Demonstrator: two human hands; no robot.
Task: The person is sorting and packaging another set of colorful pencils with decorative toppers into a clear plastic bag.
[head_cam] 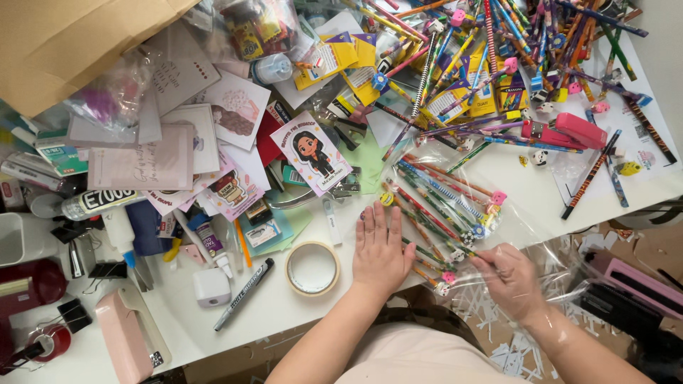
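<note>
- The left hand [380, 252] lies flat, fingers spread, pressing a clear plastic bag [455, 213] of patterned pencils [427, 213] on the white tabletop [284, 306].
- The right hand [509, 277] has its fingers pinched narrow on the pencil ends at the bag's open edge.
- A tape roll [312, 268] sits just beside the left hand.
- Loose pencils [498, 50] pile up well above.

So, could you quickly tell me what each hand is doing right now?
Left hand: open, flat on the pencil bundle.
Right hand: inside the clear plastic bag, fingers pinched on pencils.
</note>
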